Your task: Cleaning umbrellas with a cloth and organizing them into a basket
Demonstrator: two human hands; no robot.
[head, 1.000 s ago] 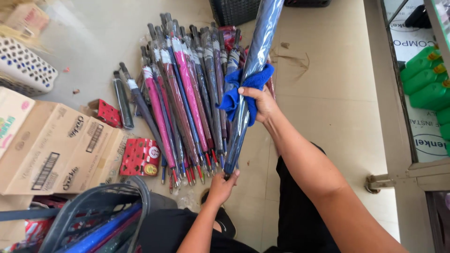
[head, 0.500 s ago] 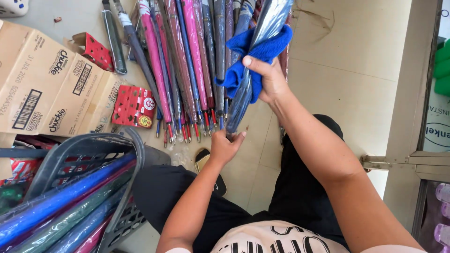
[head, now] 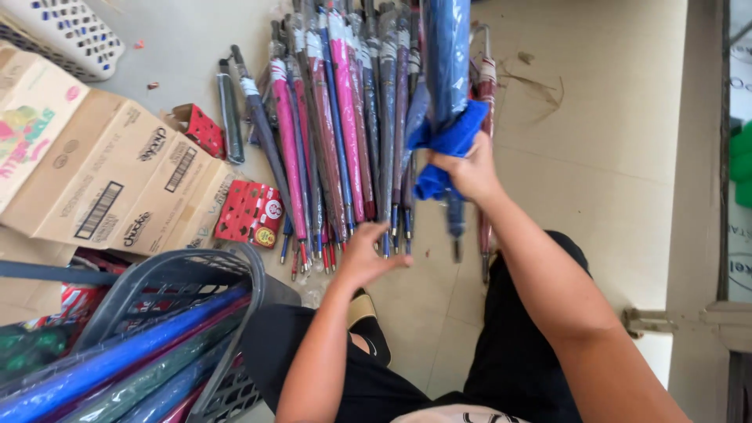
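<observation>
My right hand (head: 470,171) grips a blue cloth (head: 445,145) wrapped round a folded blue umbrella (head: 446,55) in clear plastic, held upright with its tip near the floor. My left hand (head: 368,254) hovers open just left of that tip, fingers spread, next to the lower ends of several folded umbrellas (head: 345,133) lying in a row on the tiled floor, pink, maroon, blue and grey.
Flattened cardboard boxes (head: 102,172) lie at left, with small red cartons (head: 251,213) beside them. A grey plastic basket (head: 180,313) holding more wrapped umbrellas stands at lower left. A white perforated basket (head: 63,31) sits at top left. A metal door frame (head: 705,235) runs down the right.
The view has tilted up from my lap. My left hand has let go of the umbrella's lower end and opened; my right hand still holds cloth and umbrella.
</observation>
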